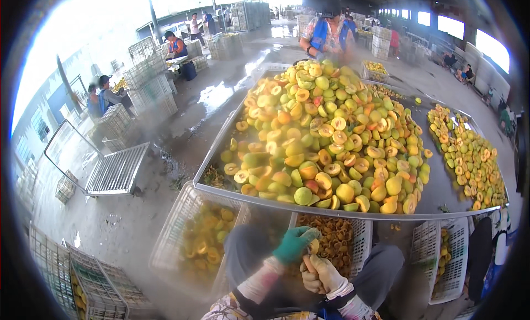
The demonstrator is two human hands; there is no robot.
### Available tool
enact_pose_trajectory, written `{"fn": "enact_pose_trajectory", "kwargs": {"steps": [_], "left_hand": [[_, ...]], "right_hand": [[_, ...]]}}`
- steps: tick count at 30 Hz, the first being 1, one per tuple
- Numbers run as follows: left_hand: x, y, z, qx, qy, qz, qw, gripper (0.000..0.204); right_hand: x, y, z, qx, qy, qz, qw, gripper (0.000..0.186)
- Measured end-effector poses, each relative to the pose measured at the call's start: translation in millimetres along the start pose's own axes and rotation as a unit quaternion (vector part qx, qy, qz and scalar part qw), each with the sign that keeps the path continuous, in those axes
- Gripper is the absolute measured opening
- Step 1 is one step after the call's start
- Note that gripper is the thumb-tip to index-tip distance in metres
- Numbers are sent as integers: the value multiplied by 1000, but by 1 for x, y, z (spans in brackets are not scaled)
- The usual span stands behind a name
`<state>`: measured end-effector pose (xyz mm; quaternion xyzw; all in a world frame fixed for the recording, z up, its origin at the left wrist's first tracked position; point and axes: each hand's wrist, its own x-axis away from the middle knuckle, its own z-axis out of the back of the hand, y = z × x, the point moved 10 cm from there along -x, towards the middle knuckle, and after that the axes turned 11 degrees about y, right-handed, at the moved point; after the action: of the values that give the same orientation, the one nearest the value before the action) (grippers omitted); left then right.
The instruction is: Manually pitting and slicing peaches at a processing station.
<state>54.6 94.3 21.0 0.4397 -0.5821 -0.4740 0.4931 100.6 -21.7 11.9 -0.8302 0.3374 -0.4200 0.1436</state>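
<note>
My left hand point(293, 246), in a green glove, is closed round a small yellow piece of peach point(314, 246), mostly hidden by the fingers. Just below it my right hand point(324, 274), in a pale glove, grips a tool with a tan handle point(309, 263); its working end is hidden at the fruit. Both hands are close together above my lap. Under them a white crate point(361, 245) holds small orange-brown pieces that look like peach pits point(334, 237). Beyond, a big heap of halved yellow-green peaches point(331, 138) covers much of a metal table point(265, 201).
A smaller peach heap point(464, 154) lies at the table's right. Crates with peaches stand left point(176, 231) and right point(455, 259) of my knees. Across the table is a person in a blue vest point(331, 35). A metal trolley point(118, 168) and stacked crates point(149, 80) stand left.
</note>
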Motion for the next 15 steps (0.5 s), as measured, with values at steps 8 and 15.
{"fn": "enact_pose_trajectory", "kwargs": {"steps": [8, 15], "left_hand": [[18, 15, -12, 181, 54, 41, 981, 25], [-14, 44, 132, 338, 349, -77, 871, 26]], "right_hand": [[14, -17, 11, 80, 30, 47, 995, 45], [19, -23, 34, 422, 189, 331, 822, 34]]}}
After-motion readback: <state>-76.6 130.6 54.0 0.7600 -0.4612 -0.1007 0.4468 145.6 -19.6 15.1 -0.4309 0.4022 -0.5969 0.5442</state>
